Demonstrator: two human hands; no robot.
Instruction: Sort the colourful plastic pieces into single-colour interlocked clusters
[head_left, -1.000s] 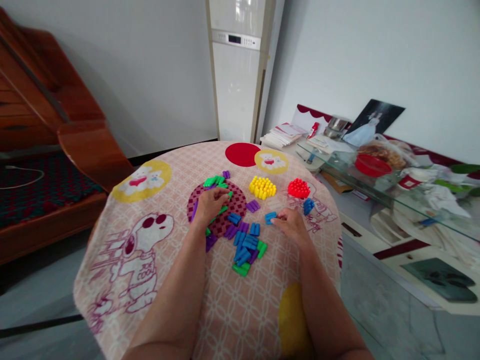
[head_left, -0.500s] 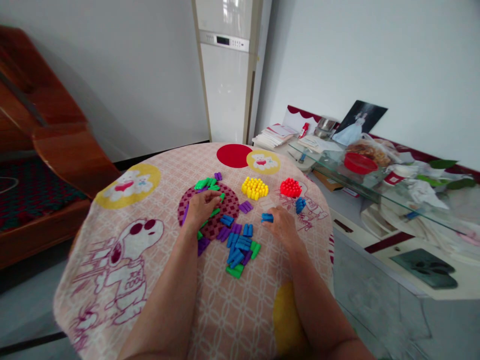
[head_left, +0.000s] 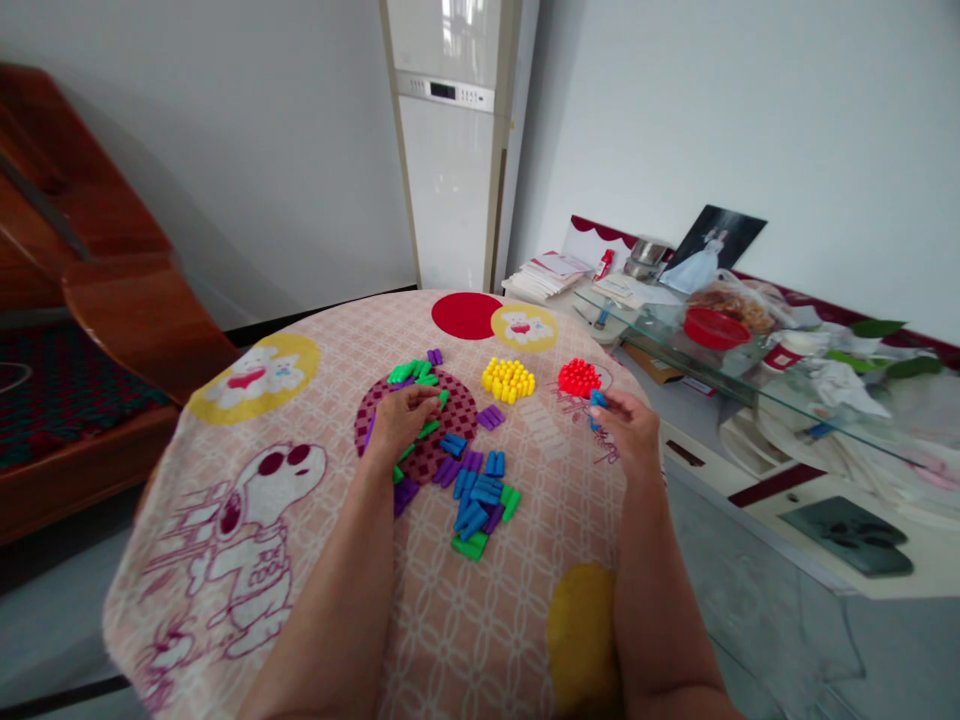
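My right hand pinches a small blue plastic block beside the pile of red pegs. Behind its fingers, the small group of blue blocks at the right is mostly hidden. My left hand rests over the dark red checked round print, fingers curled together. A green block shows at its fingertips; whether they grip it I cannot tell. Between the hands lie loose blue blocks, purple blocks and more green blocks. Yellow pegs stand bunched together farther back.
A patterned cloth covers the round table. To the right is a glass-topped cabinet with papers, a red bowl and a photo. A wooden sofa stands left, a tall white air conditioner behind.
My right hand has carried a blue block rightward from near the middle to the blue group by the red pegs. The left hand has stayed in place. The view has shifted slightly.
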